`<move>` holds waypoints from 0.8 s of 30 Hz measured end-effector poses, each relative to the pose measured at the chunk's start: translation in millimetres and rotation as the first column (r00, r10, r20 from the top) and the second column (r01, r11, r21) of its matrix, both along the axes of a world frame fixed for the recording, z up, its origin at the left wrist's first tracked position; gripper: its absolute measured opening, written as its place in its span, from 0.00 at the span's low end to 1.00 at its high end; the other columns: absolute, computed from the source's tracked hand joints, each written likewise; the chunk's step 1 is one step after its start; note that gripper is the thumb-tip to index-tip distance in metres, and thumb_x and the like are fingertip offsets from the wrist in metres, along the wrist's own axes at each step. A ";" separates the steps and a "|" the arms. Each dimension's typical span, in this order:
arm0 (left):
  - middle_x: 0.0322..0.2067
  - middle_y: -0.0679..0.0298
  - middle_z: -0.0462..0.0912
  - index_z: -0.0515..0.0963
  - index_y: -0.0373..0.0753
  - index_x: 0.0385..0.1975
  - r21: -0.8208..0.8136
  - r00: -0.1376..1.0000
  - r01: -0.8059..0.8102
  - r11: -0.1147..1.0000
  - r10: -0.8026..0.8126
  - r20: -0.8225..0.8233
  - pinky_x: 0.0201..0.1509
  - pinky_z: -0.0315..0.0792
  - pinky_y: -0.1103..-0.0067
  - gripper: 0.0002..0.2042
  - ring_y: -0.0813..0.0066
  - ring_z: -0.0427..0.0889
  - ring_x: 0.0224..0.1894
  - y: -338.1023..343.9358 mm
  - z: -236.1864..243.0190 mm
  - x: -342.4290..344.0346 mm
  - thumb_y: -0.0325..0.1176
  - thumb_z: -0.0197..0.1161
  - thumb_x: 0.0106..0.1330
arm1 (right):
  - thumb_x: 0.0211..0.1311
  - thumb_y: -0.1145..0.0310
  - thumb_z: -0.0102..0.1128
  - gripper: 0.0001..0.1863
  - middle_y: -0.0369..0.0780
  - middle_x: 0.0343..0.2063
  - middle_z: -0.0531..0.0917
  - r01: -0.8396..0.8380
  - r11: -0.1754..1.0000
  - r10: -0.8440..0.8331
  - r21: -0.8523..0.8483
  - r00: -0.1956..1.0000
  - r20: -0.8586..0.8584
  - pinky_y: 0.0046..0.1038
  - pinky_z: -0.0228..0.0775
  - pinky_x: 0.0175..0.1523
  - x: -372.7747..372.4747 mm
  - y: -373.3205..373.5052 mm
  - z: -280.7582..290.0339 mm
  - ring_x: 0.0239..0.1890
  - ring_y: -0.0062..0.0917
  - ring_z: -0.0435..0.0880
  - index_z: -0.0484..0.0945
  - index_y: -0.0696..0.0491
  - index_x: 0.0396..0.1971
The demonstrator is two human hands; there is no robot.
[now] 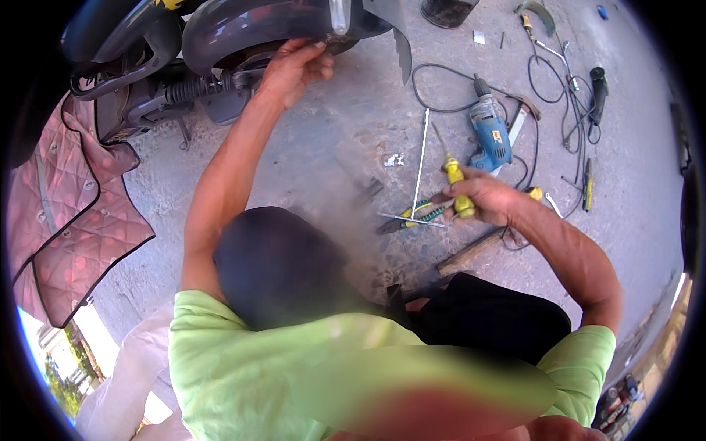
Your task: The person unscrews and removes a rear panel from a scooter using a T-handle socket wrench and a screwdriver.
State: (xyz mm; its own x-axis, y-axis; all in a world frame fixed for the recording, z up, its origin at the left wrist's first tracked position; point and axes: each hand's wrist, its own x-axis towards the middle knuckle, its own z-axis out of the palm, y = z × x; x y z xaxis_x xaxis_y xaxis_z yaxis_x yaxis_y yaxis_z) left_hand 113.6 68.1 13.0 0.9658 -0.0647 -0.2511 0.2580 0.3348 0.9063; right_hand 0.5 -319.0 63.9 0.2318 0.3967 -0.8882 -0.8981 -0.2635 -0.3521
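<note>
My right hand is closed round the yellow handle of a screwdriver, whose thin shaft points up and away over the floor. My left hand reaches far forward to the lower edge of a dark grey scooter fender. Its fingers are bent together there; what they pinch, if anything, is too small to make out. Just left of my right hand lie pliers with green and yellow grips and a T-shaped wrench. A blue electric drill rests just beyond that hand.
A hammer lies beside the drill. Farther right are cables, a black tool and a yellow-and-black tool. A dark tin stands at the far edge. A reddish quilted cover hangs at left, near someone's pale trousers.
</note>
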 end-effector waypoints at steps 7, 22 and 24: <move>0.30 0.61 0.85 0.80 0.33 0.47 0.101 0.998 0.044 0.994 -0.048 0.041 0.38 0.80 0.76 0.11 0.72 0.85 0.30 -0.7 -2.9 -3.4 0.33 0.63 0.72 | 0.72 0.68 0.55 0.23 0.36 0.32 0.80 -0.105 0.978 0.178 -0.182 0.874 0.452 0.19 0.66 0.29 -24.6 106.1 9.1 0.24 0.15 0.73 0.70 0.59 0.63; 0.26 0.63 0.85 0.82 0.33 0.45 0.172 0.991 0.094 0.981 -0.109 0.077 0.32 0.75 0.78 0.10 0.78 0.81 0.24 4.4 -4.7 3.9 0.34 0.64 0.72 | 0.75 0.67 0.53 0.27 0.42 0.38 0.83 0.399 0.907 -0.060 -0.138 0.444 0.894 0.27 0.75 0.49 -35.2 194.4 1.2 0.40 0.21 0.82 0.67 0.66 0.68; 0.26 0.63 0.85 0.82 0.33 0.45 0.169 0.990 0.097 0.981 -0.112 0.081 0.32 0.75 0.78 0.10 0.77 0.81 0.24 3.1 -5.2 4.3 0.34 0.64 0.72 | 0.75 0.67 0.53 0.27 0.42 0.37 0.83 0.391 0.912 -0.063 -0.124 0.434 0.899 0.27 0.75 0.48 -33.8 194.4 -1.0 0.40 0.21 0.83 0.67 0.66 0.68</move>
